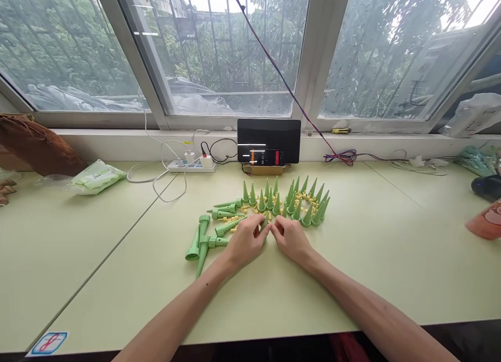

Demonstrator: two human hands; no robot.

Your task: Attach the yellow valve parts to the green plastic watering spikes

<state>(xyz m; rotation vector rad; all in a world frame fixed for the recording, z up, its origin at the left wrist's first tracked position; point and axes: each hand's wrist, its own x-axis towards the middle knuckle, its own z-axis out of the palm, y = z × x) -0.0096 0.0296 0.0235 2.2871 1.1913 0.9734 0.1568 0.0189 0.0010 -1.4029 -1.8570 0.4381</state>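
My left hand (pixel 249 235) is closed on a green plastic spike (pixel 265 220), its tip pointing up. Close beside it, the fingers of my right hand (pixel 288 237) are pinched together; whatever they hold is hidden. Beyond both hands, several green plastic spikes (pixel 307 216) stand upright on their wide ends. Small yellow pieces (pixel 309 197) lie scattered among them. Left of my left hand, more spikes (pixel 203 242) lie on their sides, some across one another, with slim yellow pieces (pixel 225 219) between them.
Behind the spikes, a phone (pixel 266 157) showing a timer leans against a black tablet-like panel (pixel 270 132). A power strip (pixel 193 165) with white cables sits to its left, near a green packet (pixel 97 176). Bundled wires (pixel 340 156) lie along the sill; an orange object (pixel 485 221) is far right.
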